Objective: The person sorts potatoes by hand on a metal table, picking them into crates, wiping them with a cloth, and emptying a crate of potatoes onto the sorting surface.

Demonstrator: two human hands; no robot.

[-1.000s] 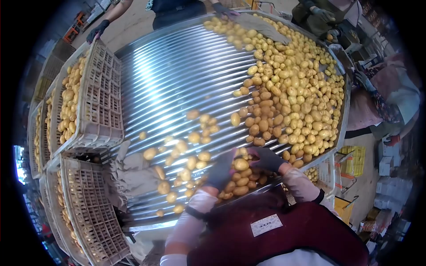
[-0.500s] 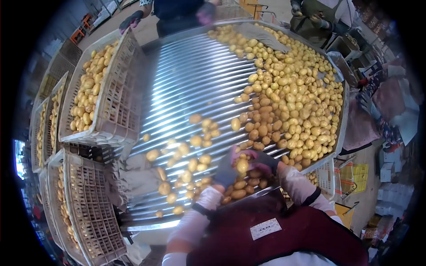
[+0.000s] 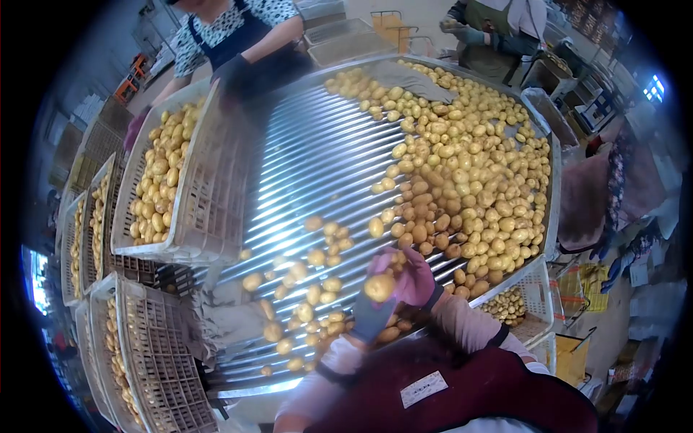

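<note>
hands: gloved left hand (image 3: 372, 317) and right hand (image 3: 413, 278) cup one yellow potato (image 3: 379, 287) above near edge of ribbed metal sorting table (image 3: 310, 159) | progress: pale plastic crate (image 3: 180, 180) part-filled; big heap of loose potatoes (image 3: 469, 166) unsorted

The single head-worn camera looked steeply down, close above the roller table (image 3: 303, 159), its fisheye view taking in the whole table.

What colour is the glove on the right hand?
Pink-purple glove, cupped around a yellow potato; head view shows it.
</note>
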